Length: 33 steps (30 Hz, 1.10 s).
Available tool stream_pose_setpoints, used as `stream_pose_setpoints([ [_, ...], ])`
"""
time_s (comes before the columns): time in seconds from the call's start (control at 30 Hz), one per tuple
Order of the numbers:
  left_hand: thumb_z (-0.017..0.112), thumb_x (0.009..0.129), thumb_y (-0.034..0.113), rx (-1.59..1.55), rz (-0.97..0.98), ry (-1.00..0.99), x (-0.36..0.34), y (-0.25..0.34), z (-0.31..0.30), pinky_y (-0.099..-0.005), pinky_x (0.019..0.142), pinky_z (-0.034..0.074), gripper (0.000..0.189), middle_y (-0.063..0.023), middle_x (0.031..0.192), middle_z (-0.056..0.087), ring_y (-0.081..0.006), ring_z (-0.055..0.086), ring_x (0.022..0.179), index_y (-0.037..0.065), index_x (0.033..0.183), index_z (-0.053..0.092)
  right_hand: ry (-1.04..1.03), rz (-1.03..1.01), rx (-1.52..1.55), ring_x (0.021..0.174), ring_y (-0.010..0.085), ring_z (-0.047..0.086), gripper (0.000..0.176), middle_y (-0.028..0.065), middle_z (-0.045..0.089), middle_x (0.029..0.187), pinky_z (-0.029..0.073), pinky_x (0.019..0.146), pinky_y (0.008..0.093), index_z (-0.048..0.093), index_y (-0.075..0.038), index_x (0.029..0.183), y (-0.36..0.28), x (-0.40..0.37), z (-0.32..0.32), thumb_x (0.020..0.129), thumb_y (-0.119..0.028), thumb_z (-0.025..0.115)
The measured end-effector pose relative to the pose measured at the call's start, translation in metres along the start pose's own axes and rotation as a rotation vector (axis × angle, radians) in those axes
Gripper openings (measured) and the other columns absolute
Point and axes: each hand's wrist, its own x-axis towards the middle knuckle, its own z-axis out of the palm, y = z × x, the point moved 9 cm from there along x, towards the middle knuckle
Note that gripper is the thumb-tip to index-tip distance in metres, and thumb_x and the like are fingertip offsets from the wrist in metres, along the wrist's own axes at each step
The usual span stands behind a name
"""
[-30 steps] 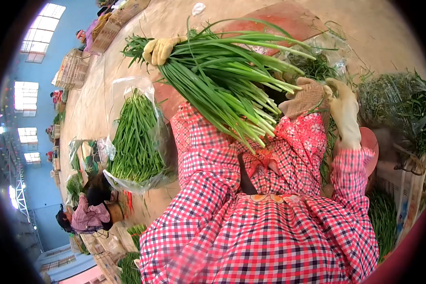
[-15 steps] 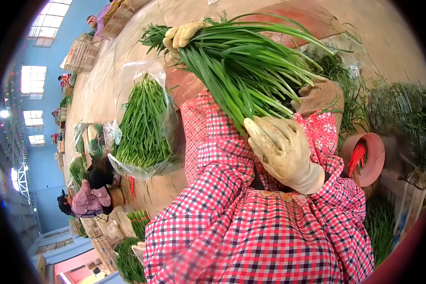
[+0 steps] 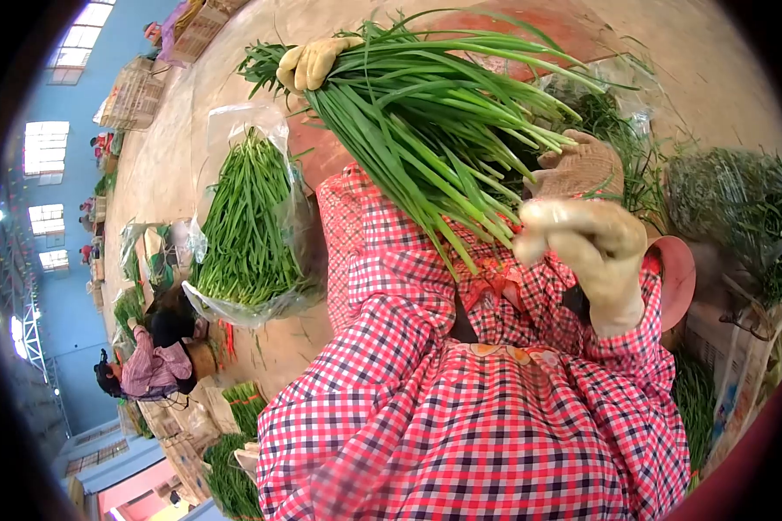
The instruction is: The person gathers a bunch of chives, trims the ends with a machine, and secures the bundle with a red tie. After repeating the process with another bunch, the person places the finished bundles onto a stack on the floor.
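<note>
A large bunch of garlic chives (image 3: pixel 443 113), with long green leaves and paler stem ends, lies across my lap, stems toward the right. My left hand (image 3: pixel 311 65), in a cream glove, is closed around the leafy end at the top. Beside the stem tips is my right hand (image 3: pixel 586 247), also gloved, its fingers curled in and slightly blurred by motion. Whatever those fingers may hold is hidden. A small patch of red shows by the stem ends near them. My red checked clothing (image 3: pixel 478 434) fills the lower middle.
A clear plastic bag (image 3: pixel 274 126) of chives stands on the floor at left. A pink round container (image 3: pixel 676 282) is beside my right arm, with plastic-wrapped greens (image 3: pixel 730 195) beyond. At far left sits a co-worker (image 3: pixel 156 365) near crates and more greens.
My right hand has moved right, off the lower stems, and its fingers have curled in. The stem ends now spread loosely. My left hand keeps its hold; the view has shifted slightly.
</note>
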Motion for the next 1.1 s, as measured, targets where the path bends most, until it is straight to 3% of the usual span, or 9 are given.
stream_pose_setpoints([
  [0.07, 0.043, 0.097, 0.017, -0.031, -0.025, -0.074, 0.004, -0.004, 0.004, -0.0254, 0.09, 0.039, 0.033, 0.0132, 0.063, 0.053, -0.0053, 0.057, 0.075, 0.027, 0.066, 0.042, -0.046, 0.059, -0.118, 0.085, 0.0204, 0.07, 0.026, 0.0132, 0.071, 0.101, 0.055, 0.074, 0.0309, 0.066, -0.003, 0.113, 0.018, 0.019, 0.004, 0.088, 0.0, 0.058],
  [0.13, 0.044, 0.097, 0.018, -0.048, -0.033, -0.107, 0.005, -0.009, 0.008, -0.0259, 0.091, 0.037, 0.032, 0.0133, 0.063, 0.054, -0.005, 0.058, 0.074, 0.027, 0.066, 0.042, 0.004, -0.19, -0.76, 0.092, 0.0246, 0.068, 0.032, 0.0117, 0.07, 0.105, 0.053, 0.079, 0.0336, 0.066, -0.007, 0.115, 0.019, 0.028, 0.009, 0.086, 0.002, 0.058],
  [0.33, 0.046, 0.096, 0.023, -0.091, -0.04, -0.169, 0.013, -0.011, 0.019, -0.0272, 0.097, 0.032, 0.03, 0.0135, 0.063, 0.057, -0.004, 0.059, 0.073, 0.027, 0.066, 0.045, 0.028, -0.225, -1.039, 0.095, 0.0292, 0.064, 0.033, 0.0116, 0.068, 0.101, 0.049, 0.083, 0.0389, 0.063, -0.01, 0.119, 0.038, 0.024, 0.013, 0.086, -0.008, 0.06],
  [0.57, 0.047, 0.096, 0.027, -0.154, -0.008, -0.231, 0.018, -0.011, 0.027, -0.0284, 0.103, 0.027, 0.03, 0.014, 0.063, 0.059, -0.0028, 0.059, 0.071, 0.027, 0.066, 0.047, 0.113, -0.149, -0.853, 0.099, 0.0347, 0.062, 0.032, 0.0162, 0.066, 0.106, 0.046, 0.087, 0.0411, 0.062, -0.004, 0.118, 0.056, 0.017, 0.018, 0.088, -0.016, 0.062],
  [0.67, 0.048, 0.095, 0.028, -0.083, -0.052, -0.173, 0.014, -0.008, 0.024, -0.0298, 0.103, 0.026, 0.029, 0.0146, 0.06, 0.057, -0.0032, 0.057, 0.069, 0.027, 0.066, 0.048, 0.138, -0.101, -0.811, 0.094, 0.0289, 0.065, 0.033, 0.0156, 0.068, 0.102, 0.048, 0.087, 0.0369, 0.062, -0.002, 0.117, 0.07, 0.021, 0.016, 0.086, -0.011, 0.063],
  [0.77, 0.048, 0.095, 0.028, -0.039, -0.087, -0.157, 0.014, -0.01, 0.023, -0.0308, 0.101, 0.029, 0.028, 0.0137, 0.06, 0.056, -0.0046, 0.056, 0.069, 0.026, 0.067, 0.05, 0.164, 0.19, -0.399, 0.088, 0.0203, 0.065, 0.032, 0.0134, 0.069, 0.097, 0.049, 0.084, 0.0316, 0.064, 0.0, 0.115, 0.092, 0.019, 0.007, 0.084, -0.005, 0.063],
  [0.87, 0.048, 0.096, 0.025, -0.043, -0.098, -0.128, 0.013, -0.016, 0.022, -0.03, 0.098, 0.032, 0.029, 0.013, 0.062, 0.056, -0.0053, 0.056, 0.071, 0.025, 0.067, 0.05, 0.208, 0.165, -0.371, 0.084, 0.0153, 0.064, 0.031, 0.0111, 0.07, 0.092, 0.049, 0.081, 0.0282, 0.065, 0.0, 0.113, 0.089, 0.017, 0.003, 0.083, -0.002, 0.061],
  [0.97, 0.047, 0.096, 0.023, -0.061, -0.1, -0.087, 0.013, -0.017, 0.019, -0.0292, 0.096, 0.034, 0.03, 0.0122, 0.063, 0.056, -0.006, 0.056, 0.073, 0.025, 0.066, 0.05, 0.204, 0.285, -0.24, 0.088, 0.0169, 0.064, 0.027, 0.0124, 0.07, 0.094, 0.049, 0.083, 0.0298, 0.065, 0.001, 0.112, 0.093, 0.017, -0.002, 0.086, -0.006, 0.061],
  [1.1, 0.046, 0.097, 0.02, -0.057, -0.11, -0.028, 0.009, -0.015, 0.014, -0.0281, 0.093, 0.038, 0.031, 0.0113, 0.065, 0.056, -0.0069, 0.056, 0.076, 0.025, 0.066, 0.05, 0.034, -0.037, -0.573, 0.097, 0.0192, 0.062, 0.03, 0.0125, 0.068, 0.103, 0.05, 0.084, 0.0341, 0.063, 0.002, 0.113, 0.073, 0.015, 0.007, 0.095, -0.02, 0.056],
])
